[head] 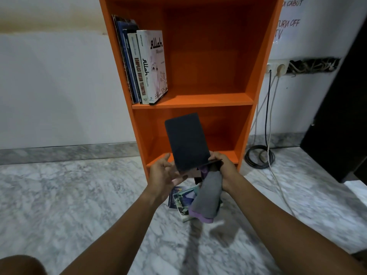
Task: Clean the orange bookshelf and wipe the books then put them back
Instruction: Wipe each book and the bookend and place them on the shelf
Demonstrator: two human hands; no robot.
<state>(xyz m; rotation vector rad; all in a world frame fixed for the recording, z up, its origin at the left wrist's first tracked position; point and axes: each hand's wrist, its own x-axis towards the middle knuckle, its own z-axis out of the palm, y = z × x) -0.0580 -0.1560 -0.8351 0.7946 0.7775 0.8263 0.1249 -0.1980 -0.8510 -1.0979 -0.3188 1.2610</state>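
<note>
Between the hands, dark book [186, 141] stands upright before the orange bookshelf [190, 105]. Right hand [224, 169] pinches its bottom corner plus the cloth [208, 197]; left hand [164, 173] spread loose beside it. I reckon that thin pinch could drop it onto floor books [179, 200] underneath.

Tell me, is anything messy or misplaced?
Yes. A few books lie in a crooked pile on the floor before the bookshelf, not standing inside. Right of it, tangled wires show through a gap in the wall.

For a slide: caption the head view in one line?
Right hand holds a dark book and grey cloth before the orange bookshelf, left hand open beside.
</note>
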